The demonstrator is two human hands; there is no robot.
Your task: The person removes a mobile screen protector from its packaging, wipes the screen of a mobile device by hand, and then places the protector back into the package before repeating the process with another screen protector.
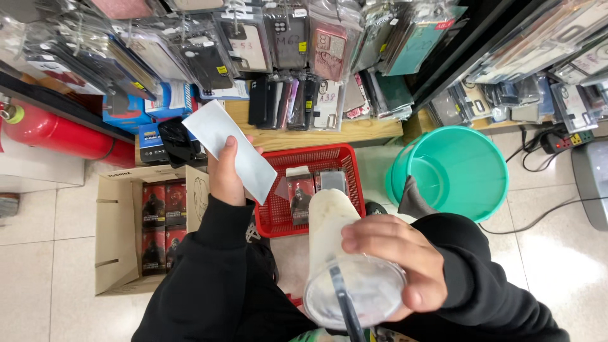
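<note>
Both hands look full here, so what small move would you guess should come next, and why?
Probably set down the clear plastic cup with a straw from the right hand, since the left hand holds a white flat packet over the red plastic basket, leaving neither hand free.

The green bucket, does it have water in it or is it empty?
Empty, apart from a grey cloth. The green bucket shows its bare floor and walls, and the grey cloth hangs over its near rim.

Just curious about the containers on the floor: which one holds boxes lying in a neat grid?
The brown cardboard box at left: four dark boxes fill it in rows. The red plastic basket holds loose packages, the teal bucket none.
</note>
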